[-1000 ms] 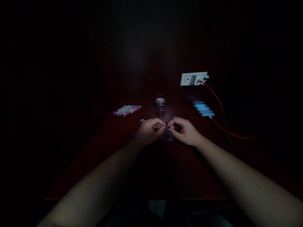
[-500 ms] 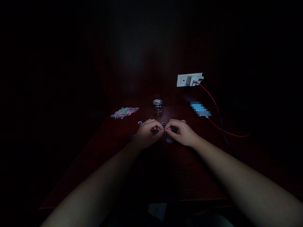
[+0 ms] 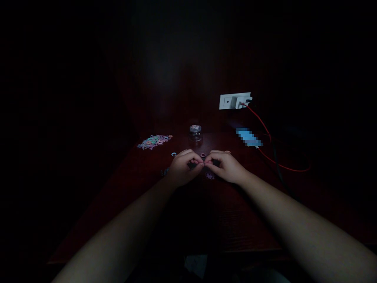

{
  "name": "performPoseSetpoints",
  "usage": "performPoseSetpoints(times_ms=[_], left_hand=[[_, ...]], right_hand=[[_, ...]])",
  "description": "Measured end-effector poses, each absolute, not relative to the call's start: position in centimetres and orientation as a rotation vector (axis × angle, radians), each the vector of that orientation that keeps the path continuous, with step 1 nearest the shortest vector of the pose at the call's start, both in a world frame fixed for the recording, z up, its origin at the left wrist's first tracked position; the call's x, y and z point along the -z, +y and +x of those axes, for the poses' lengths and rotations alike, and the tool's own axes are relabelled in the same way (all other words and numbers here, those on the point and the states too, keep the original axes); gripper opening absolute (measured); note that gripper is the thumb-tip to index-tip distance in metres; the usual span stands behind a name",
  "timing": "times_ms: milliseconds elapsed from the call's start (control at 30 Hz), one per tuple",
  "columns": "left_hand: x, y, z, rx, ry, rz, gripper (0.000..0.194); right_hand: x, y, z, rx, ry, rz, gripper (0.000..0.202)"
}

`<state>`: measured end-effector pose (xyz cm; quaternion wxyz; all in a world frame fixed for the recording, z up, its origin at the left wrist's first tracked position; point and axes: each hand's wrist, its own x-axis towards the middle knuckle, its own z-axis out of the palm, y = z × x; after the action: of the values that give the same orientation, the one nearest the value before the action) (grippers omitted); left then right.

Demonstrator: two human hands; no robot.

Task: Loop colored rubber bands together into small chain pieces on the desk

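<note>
My left hand (image 3: 185, 167) and my right hand (image 3: 225, 166) meet over the table, thumb and forefinger of each pinched together, fingertips touching or nearly so. Whatever lies between the fingertips is too small and dark to make out. Just behind them is a pink hair tie (image 3: 203, 155). A light blue hair tie (image 3: 173, 154) rests behind my left hand, and an orange-pink one (image 3: 227, 152) shows partly behind my right. Below the fingertips lies a small bunch of purple hair ties (image 3: 210, 175). Several bluish ones (image 3: 165, 171) are partly hidden by my left hand.
A heap of coloured hair ties (image 3: 154, 142) lies at the back left of the dark red table (image 3: 188, 220). A clear lidded jar (image 3: 195, 133) stands at the back middle. On the right, a phone-like pixelated object (image 3: 249, 136) has a red cable (image 3: 265, 124) to a wall socket (image 3: 226, 101).
Both hands keep their pinch in almost the same place. A pale bluish sliver seen between the fingertips earlier hardly shows now. The whole view has shifted slightly.
</note>
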<state>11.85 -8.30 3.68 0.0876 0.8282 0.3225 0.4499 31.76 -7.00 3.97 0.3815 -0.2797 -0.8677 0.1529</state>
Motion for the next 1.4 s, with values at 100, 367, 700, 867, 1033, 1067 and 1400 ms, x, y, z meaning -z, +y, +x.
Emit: performPoseSetpoints(times_ms=[100,367,700,867,1033,1067,1400], left_hand=[[-3.70,-8.31,11.79,-1.347,0.973,2.453,0.003],[-3.41,-7.93,11.52,-1.367,1.010,2.434,0.005],[-3.18,-7.62,11.44,-1.370,1.014,2.426,0.005],[-3.14,-7.61,11.49,-1.384,0.993,2.412,0.005],[-3.14,-7.64,11.56,-1.353,1.003,2.397,0.004],[-3.14,-7.64,11.58,-1.352,1.004,2.393,0.004],[-3.26,-7.69,11.64,-1.327,0.983,2.422,0.006]], right_hand=[[-4.02,-7.04,31.78,-0.369,-2.193,-0.705,0.007],[-4.08,-7.04,31.82,-0.357,-2.174,-0.706,0.008],[-3.95,-6.78,31.91,-0.330,-2.176,-0.751,0.010],[-4.09,-6.84,31.91,-0.307,-2.161,-0.753,0.009],[-4.41,-7.03,31.98,-0.240,-2.166,-0.765,0.009],[-4.45,-7.06,31.99,-0.231,-2.173,-0.767,0.009],[-4.38,-7.13,31.89,-0.245,-2.167,-0.763,0.008]])
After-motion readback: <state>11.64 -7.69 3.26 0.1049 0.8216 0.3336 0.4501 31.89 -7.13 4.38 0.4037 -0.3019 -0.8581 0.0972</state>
